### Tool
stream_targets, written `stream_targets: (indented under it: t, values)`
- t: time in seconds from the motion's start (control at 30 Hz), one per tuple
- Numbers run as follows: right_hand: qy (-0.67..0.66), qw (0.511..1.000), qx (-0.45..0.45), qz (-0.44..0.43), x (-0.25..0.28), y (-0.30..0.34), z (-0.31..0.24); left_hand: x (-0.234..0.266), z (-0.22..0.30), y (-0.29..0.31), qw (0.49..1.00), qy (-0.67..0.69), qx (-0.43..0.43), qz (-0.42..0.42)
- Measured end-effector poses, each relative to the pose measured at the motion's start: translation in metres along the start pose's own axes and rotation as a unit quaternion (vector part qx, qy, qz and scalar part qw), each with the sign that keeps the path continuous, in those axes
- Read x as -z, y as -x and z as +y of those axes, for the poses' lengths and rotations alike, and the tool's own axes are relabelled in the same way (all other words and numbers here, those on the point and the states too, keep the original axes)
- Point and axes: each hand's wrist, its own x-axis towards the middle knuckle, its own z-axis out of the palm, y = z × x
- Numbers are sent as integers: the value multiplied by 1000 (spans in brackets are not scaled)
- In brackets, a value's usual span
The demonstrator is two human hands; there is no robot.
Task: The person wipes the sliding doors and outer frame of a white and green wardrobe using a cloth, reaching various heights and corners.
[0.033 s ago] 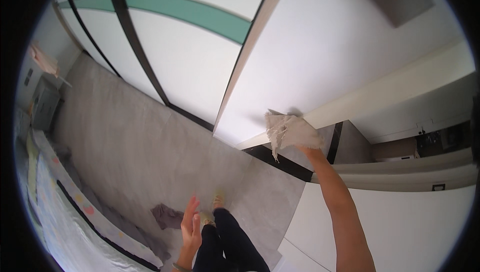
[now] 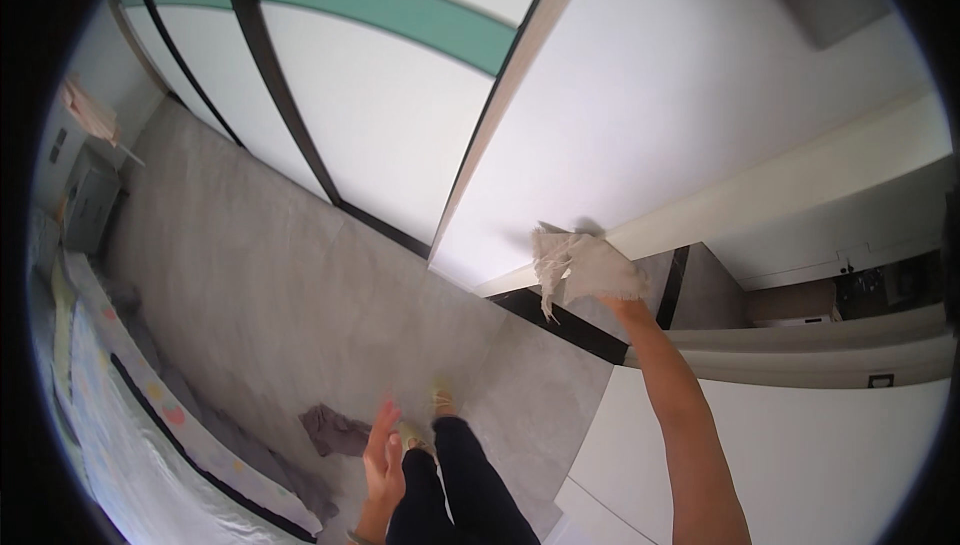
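A beige cloth (image 2: 590, 263) with frayed edges covers most of my right hand (image 2: 622, 302). My right arm stretches forward, and that hand holds the cloth against the edge of a white panel (image 2: 640, 125), beside a doorway. The fingers under the cloth are hidden. Lower down, my left hand (image 2: 383, 460) hangs in front of my legs with its fingers stretched out and nothing in it.
White sliding doors (image 2: 370, 105) with a green band stand to the far left. A crumpled purplish-grey cloth (image 2: 333, 432) lies on the grey floor (image 2: 250, 275). The bed (image 2: 150, 435) is at left, a white cabinet top (image 2: 800, 455) at right.
The whole view has shifted slightly. Both hands and the beige cloth keep nearly the same places.
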Motion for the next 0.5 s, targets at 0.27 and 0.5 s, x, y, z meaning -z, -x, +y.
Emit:
stream_targets:
  t: [0.27,0.5]
  values:
    - [-820,571,17,32,-217,-23,-20,-34,-129,42,994,-19,104,4]
    - [-937,348,16,3,-388,-80,-94,-92,-274,37,984,61,163,42]
